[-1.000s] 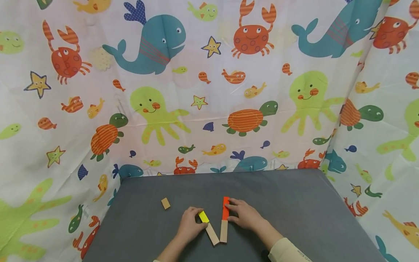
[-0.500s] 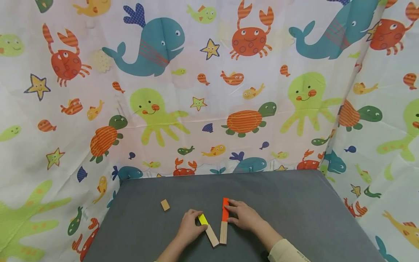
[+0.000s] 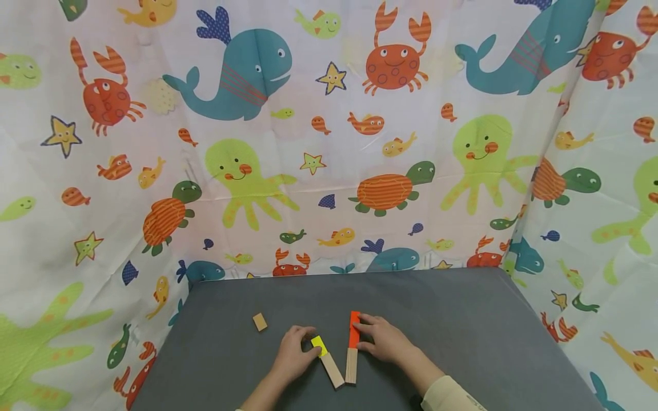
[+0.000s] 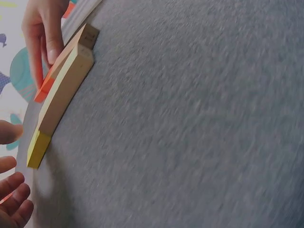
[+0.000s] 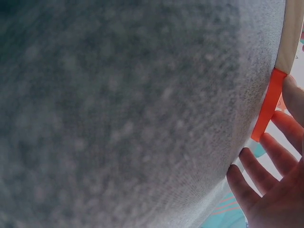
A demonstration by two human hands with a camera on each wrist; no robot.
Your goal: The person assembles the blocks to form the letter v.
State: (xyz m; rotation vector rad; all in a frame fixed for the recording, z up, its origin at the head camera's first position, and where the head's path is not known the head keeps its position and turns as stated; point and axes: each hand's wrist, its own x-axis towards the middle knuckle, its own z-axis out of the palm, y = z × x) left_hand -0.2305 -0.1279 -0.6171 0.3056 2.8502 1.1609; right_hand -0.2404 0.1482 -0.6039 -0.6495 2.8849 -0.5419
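Observation:
Two wooden blocks lie on the grey table in a V, meeting at the near end: the left plain block (image 3: 333, 371) and the right plain block (image 3: 351, 365). A yellow block (image 3: 319, 345) continues the left arm of the V. Beyond the right plain block extends an orange-red block (image 3: 354, 331), possibly more than one piece. My left hand (image 3: 295, 353) is beside the yellow block; in the left wrist view its relaxed fingers (image 4: 13, 184) are apart from it. My right hand (image 3: 385, 338) touches the orange-red block's right side with thumb and extended fingertips.
A small plain wooden block (image 3: 259, 322) lies alone at the left on the grey table (image 3: 452, 319). A white curtain (image 3: 329, 228) printed with sea animals hangs behind the table and along its sides.
My left hand has loosened from the yellow block and drawn slightly left. The yellow block's angle looks slightly changed. The right hand and the orange-red block stay in place.

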